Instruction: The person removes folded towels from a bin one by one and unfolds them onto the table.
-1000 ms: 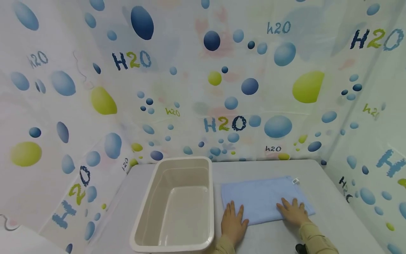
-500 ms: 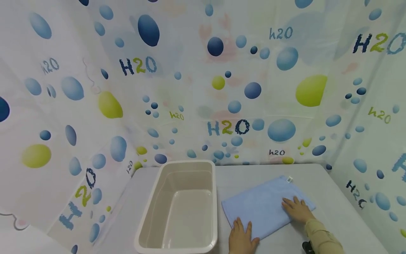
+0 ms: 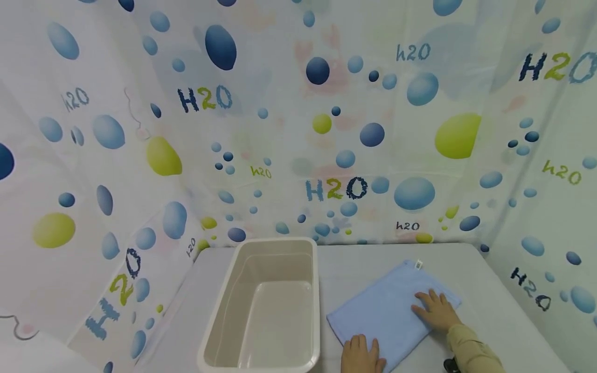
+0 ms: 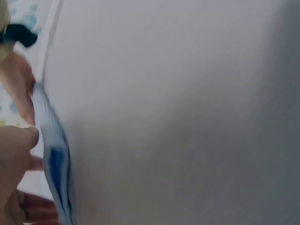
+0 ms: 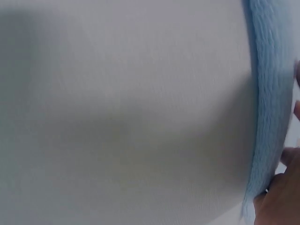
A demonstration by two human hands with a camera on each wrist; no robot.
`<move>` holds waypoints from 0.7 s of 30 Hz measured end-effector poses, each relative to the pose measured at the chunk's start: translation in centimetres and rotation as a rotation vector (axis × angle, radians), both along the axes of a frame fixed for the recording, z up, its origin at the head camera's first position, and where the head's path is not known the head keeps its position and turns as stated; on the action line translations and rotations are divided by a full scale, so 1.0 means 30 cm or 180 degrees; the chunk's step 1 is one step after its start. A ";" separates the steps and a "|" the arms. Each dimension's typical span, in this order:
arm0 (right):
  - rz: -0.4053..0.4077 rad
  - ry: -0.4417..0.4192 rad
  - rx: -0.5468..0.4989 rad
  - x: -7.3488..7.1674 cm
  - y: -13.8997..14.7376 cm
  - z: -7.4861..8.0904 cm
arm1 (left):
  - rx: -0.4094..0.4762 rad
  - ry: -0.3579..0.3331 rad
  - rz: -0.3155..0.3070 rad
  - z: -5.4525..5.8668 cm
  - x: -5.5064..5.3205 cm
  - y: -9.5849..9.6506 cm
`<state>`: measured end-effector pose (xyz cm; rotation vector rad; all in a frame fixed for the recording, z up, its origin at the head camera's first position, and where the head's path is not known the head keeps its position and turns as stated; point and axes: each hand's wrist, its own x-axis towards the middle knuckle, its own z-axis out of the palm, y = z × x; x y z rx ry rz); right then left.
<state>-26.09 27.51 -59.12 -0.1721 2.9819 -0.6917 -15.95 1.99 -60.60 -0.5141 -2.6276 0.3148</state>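
Observation:
A folded light-blue towel [image 3: 387, 311] lies flat and slantwise on the table, a small white tag [image 3: 418, 264] at its far corner. Its folded layers show along the near edge [image 4: 55, 154] in the left wrist view. My left hand [image 3: 361, 356] rests on the near left part of the towel, fingers extended and partly cut off by the frame's bottom. Toward the right end, my right hand [image 3: 437, 312] lies on top with its fingers spread. In the right wrist view, the towel's fuzzy edge [image 5: 274, 79] runs beside the right hand [image 5: 283, 197].
Left of the towel stands a deep beige plastic basin [image 3: 315, 290] with nothing in it. The white-covered table [image 3: 494, 311] ends at a curtain [image 3: 280, 129] printed with bubbles and "H2O", which also hangs at both sides.
The towel has turned counterclockwise, its left end swinging toward me. My left hand has moved nearer and slightly right with it; the right hand has stayed on the towel's right part.

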 end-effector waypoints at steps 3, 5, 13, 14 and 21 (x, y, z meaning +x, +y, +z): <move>-0.0095 0.0025 0.0038 0.008 -0.019 -0.003 | 0.0186 -0.0222 -0.0110 0.030 -0.044 -0.013; -0.0173 0.0080 0.0093 0.014 -0.037 -0.011 | 0.0307 -0.0167 -0.0160 0.041 -0.067 -0.020; -0.0323 0.0158 -0.0050 0.069 -0.139 -0.008 | 0.0556 0.0136 -0.0208 0.035 -0.133 -0.031; -0.0329 0.0179 -0.0080 0.075 -0.152 -0.007 | 0.0582 0.0056 -0.0169 0.034 -0.140 -0.032; -0.0553 0.0277 -0.0247 0.120 -0.232 0.004 | 0.0816 -0.0662 0.0223 0.035 -0.195 -0.039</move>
